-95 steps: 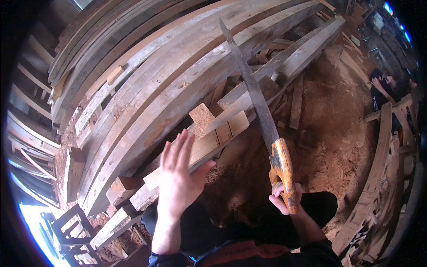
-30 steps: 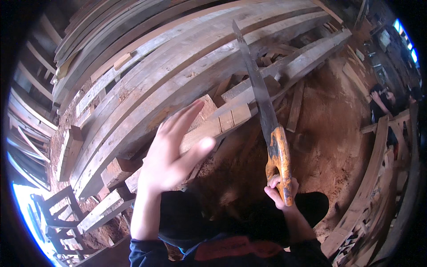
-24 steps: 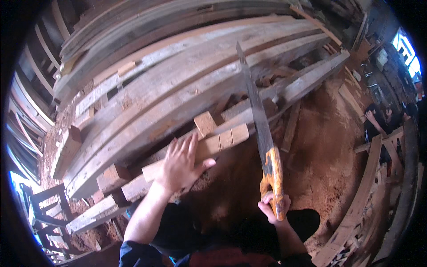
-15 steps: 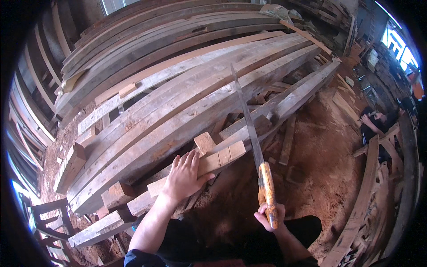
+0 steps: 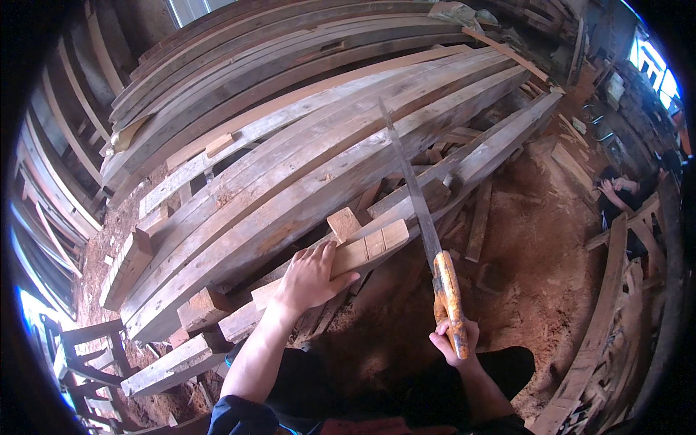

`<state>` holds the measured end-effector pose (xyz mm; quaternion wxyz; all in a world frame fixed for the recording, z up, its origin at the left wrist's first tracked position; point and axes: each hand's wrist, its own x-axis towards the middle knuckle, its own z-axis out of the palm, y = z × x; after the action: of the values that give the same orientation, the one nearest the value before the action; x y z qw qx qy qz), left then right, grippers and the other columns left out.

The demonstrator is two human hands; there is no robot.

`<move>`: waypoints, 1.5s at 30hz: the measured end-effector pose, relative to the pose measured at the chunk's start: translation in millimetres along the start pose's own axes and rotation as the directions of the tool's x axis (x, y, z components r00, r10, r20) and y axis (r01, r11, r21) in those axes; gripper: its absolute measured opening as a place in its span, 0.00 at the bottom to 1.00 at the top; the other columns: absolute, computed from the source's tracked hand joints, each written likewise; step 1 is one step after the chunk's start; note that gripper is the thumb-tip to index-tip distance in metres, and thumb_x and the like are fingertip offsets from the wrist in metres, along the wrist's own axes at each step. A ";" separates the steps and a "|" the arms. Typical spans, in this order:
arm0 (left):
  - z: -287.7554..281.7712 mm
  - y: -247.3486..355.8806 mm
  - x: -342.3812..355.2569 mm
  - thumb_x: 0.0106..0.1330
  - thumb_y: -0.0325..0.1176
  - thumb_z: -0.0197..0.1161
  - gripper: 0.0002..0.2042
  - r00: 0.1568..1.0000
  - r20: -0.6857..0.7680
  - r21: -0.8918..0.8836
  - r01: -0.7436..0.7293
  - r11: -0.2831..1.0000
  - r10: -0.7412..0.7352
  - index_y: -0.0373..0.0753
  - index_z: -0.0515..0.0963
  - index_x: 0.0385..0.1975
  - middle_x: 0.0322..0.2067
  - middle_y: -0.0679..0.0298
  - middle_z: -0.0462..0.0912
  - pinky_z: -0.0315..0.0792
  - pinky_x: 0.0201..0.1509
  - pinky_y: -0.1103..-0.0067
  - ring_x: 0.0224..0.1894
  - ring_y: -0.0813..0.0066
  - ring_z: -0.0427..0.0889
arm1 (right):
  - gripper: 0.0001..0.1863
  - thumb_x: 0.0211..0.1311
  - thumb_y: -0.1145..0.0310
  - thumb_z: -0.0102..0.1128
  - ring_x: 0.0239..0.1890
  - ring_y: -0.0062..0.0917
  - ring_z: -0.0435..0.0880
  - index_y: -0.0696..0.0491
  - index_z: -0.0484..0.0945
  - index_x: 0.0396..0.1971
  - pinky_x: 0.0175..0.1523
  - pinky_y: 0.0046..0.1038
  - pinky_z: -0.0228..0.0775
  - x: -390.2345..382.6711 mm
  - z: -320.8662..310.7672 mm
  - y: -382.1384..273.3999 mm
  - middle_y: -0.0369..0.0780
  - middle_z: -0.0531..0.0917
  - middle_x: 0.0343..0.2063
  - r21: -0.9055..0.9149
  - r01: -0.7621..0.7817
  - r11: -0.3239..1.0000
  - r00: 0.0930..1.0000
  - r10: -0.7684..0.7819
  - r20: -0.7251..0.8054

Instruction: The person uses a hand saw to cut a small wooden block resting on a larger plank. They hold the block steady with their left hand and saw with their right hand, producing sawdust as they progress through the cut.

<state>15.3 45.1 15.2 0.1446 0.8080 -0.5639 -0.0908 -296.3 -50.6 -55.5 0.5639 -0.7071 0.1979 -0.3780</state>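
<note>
The pale block point(image 5: 357, 252) is best pinned by the left hand point(image 5: 308, 280), fingers curled over it; the saw point(image 5: 423, 217) is gripped in the right hand point(image 5: 458, 339).

Your L hand point(image 5: 312, 279), approx 7 o'clock from ctr, lies palm-down across the lt board point(image 5: 355, 254), thumb spread along its near side; thin lines cross the board nr its 2 o'clock end. A sm block point(image 5: 343, 224) sits just beyond. Your R hand point(image 5: 460, 339), betw 4 and 5 o'clock, grips the saw point(image 5: 417, 196) by its worn yellow handle point(image 5: 449, 290), blade aimed approx 11, clear of the board. Long beams point(image 5: 268, 203) lie from 8 to 1; reddish dirt floor point(image 5: 536, 254) at 3, w/ another person point(image 5: 616, 194) farther out.
</note>
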 end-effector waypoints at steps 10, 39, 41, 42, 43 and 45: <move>-3.7 -0.8 -1.9 0.62 0.61 0.57 0.39 1.000 0.008 -0.015 0.019 1.000 -0.019 0.28 0.66 0.58 0.52 0.42 0.76 0.67 0.62 0.63 0.57 0.50 0.75 | 0.12 0.48 0.82 0.68 0.26 0.15 0.77 0.53 0.74 0.27 0.33 0.21 0.68 0.5 5.3 -2.2 0.33 0.78 0.24 -0.013 0.024 1.000 0.998 -0.025 -0.051; -0.5 -9.7 9.0 0.58 0.65 0.59 0.42 0.999 0.033 -0.056 0.018 0.998 -0.016 0.31 0.66 0.59 0.30 0.43 0.83 0.77 0.45 0.61 0.38 0.46 0.84 | 0.08 0.50 0.81 0.54 0.18 0.26 0.74 0.62 0.70 0.32 0.24 0.26 0.67 -45.6 72.6 -57.0 0.41 0.76 0.18 0.300 0.065 0.952 0.987 -0.018 -0.158; -1.7 -10.4 9.2 0.58 0.65 0.59 0.42 0.995 0.091 -0.056 0.049 0.997 -0.043 0.31 0.66 0.60 0.31 0.43 0.83 0.77 0.45 0.61 0.39 0.47 0.84 | 0.04 0.51 0.80 0.55 0.16 0.25 0.73 0.62 0.71 0.27 0.23 0.26 0.66 -40.0 78.1 -61.5 0.40 0.75 0.17 0.289 0.041 0.956 0.989 0.003 -0.151; -1.7 -9.4 9.5 0.58 0.65 0.59 0.42 0.993 0.103 -0.053 0.062 0.997 -0.057 0.31 0.66 0.60 0.31 0.43 0.83 0.77 0.46 0.61 0.39 0.47 0.84 | 0.04 0.56 0.76 0.54 0.17 0.24 0.72 0.60 0.70 0.29 0.24 0.25 0.65 -39.6 79.4 -61.0 0.39 0.73 0.17 0.257 0.033 0.966 0.991 0.003 -0.135; -1.3 -7.9 9.8 0.58 0.64 0.59 0.42 0.991 0.115 -0.047 0.076 0.996 -0.070 0.31 0.66 0.61 0.30 0.43 0.83 0.77 0.46 0.61 0.40 0.47 0.84 | 0.05 0.61 0.72 0.54 0.18 0.22 0.70 0.57 0.69 0.30 0.26 0.25 0.65 -39.8 80.9 -59.0 0.38 0.71 0.18 0.227 0.025 0.974 0.993 0.002 -0.120; 1.4 -5.1 10.9 0.59 0.65 0.57 0.41 0.994 0.077 -0.045 0.079 0.996 -0.076 0.31 0.66 0.59 0.37 0.43 0.83 0.77 0.46 0.60 0.41 0.47 0.84 | 0.07 0.66 0.68 0.54 0.19 0.21 0.68 0.55 0.68 0.32 0.27 0.25 0.64 -38.2 84.3 -59.4 0.36 0.69 0.18 0.204 0.000 0.979 0.996 0.019 -0.089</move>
<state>23.2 36.3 12.3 0.1390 0.8217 -0.5347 -0.1399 -265.4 48.0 -17.8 0.6258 -0.6266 0.1869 -0.4252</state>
